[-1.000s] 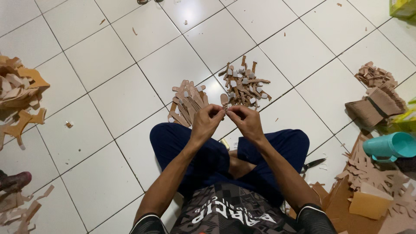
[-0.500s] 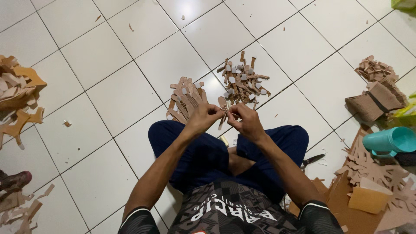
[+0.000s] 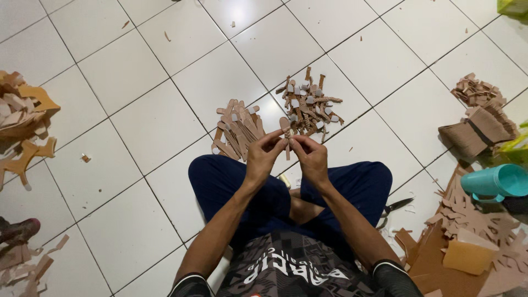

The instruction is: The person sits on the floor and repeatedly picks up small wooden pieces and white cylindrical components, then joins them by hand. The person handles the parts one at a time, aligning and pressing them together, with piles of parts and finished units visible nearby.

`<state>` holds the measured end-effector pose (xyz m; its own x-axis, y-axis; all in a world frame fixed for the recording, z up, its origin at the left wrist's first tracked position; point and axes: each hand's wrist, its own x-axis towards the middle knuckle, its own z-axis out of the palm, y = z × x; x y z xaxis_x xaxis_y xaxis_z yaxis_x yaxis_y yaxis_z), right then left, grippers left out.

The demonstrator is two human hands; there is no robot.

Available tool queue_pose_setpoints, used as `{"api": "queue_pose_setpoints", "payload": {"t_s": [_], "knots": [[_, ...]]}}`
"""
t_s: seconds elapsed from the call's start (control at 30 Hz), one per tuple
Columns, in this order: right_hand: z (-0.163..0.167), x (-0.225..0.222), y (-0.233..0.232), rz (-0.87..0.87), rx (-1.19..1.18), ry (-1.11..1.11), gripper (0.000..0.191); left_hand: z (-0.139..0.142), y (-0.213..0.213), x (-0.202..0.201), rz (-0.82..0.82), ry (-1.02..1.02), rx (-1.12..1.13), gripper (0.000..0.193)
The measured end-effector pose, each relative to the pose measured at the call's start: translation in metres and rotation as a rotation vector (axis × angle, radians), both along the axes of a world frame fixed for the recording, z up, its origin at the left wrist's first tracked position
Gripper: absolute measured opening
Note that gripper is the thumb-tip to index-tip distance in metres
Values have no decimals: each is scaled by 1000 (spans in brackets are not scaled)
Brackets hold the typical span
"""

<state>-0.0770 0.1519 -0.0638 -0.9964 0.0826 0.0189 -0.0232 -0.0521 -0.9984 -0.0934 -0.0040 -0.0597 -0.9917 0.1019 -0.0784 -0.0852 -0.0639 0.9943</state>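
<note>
Both hands, left hand (image 3: pixel 263 157) and right hand (image 3: pixel 311 157), pinching one thin cardboard piece (image 3: pixel 285 127) between fingertips; probably light, bendable, best gripped by edges.

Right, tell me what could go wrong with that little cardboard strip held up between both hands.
The small cardboard strip is pinched only by the fingers of the left hand and right hand, so it might bend or slip. If dropped, it could land among the two piles on the floor right below and get mixed up. The scissors beside the right leg could get knocked.
</note>
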Motion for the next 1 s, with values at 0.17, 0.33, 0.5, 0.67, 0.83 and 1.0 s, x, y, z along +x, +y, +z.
{"api": "queue_pose_setpoints", "payload": {"t_s": [0.17,0.33,0.5,0.67,0.83,1.0], "knots": [[13,0,1,107,102,-2,22,8,-4,3,25,26,23,35],[14,-4,9,127,164,-99,22,17,-14,4,-80,6,-137,29],[12,-4,8,113,130,-31,21,25,-12,8,-95,8,-130,28],[19,-2,10,94,332,-53,22,30,-19,6,-69,29,-316,25],[24,-5,16,139,351,6,22,30,-22,1,-64,25,-276,25],[23,-20,21,224,451,278,19,27,-27,2,-69,42,-255,24]]}}
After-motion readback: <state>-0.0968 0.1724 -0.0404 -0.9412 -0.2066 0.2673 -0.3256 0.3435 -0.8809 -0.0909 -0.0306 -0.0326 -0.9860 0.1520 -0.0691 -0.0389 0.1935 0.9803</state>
